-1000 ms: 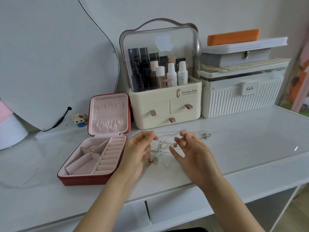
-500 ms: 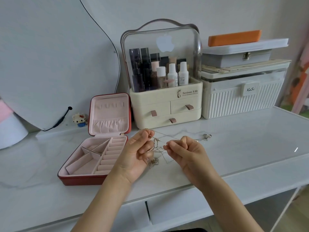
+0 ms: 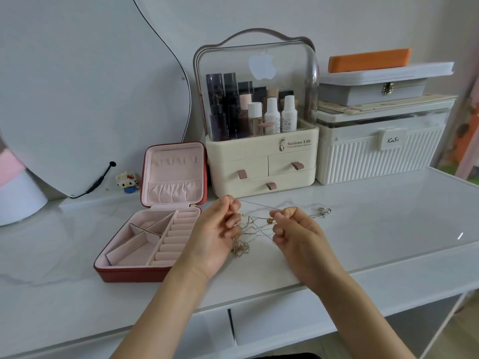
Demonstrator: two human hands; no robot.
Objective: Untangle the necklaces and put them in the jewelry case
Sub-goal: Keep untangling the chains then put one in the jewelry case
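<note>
A tangle of thin silver and gold necklaces point(image 3: 255, 225) hangs between my two hands just above the white marble desk point(image 3: 388, 229). My left hand point(image 3: 216, 234) pinches chains at its fingertips, and a bunch dangles below it. My right hand point(image 3: 295, 234) pinches a strand beside a small gold bead. One chain end with a clasp point(image 3: 324, 211) lies on the desk to the right. The red jewelry case point(image 3: 150, 242) stands open at the left, its pink lid upright and its compartments bare.
A cream cosmetics organizer point(image 3: 261, 167) with bottles stands right behind my hands. A white ribbed storage box point(image 3: 381, 154) with stacked boxes is at the back right. A mirror point(image 3: 90, 86) and small toy figure point(image 3: 127, 181) are at the back left.
My hands went from open fingers over the pile to pinching the chains and lifting them. They have drawn slightly apart, stretching the tangle between them.
</note>
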